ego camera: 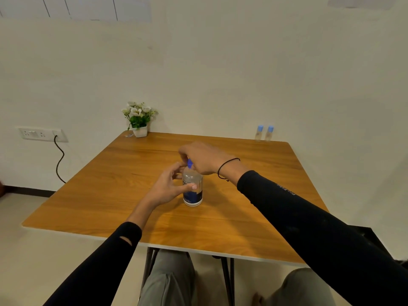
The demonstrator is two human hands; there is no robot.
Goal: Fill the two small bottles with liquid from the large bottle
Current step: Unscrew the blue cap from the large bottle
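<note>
Both hands on large bottle (pixel 192 191) | left hand (pixel 169 186) grips body | right hand (pixel 199 159) pinches cap (pixel 189 162)

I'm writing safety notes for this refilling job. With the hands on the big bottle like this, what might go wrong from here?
1. The right hand grips the blue cap while the left hand holds the large bottle only loosely; twisting may tip it and spill liquid on the table.
2. The two small bottles stand at the far right table edge, still capped; reaching for them could knock them off.
</note>
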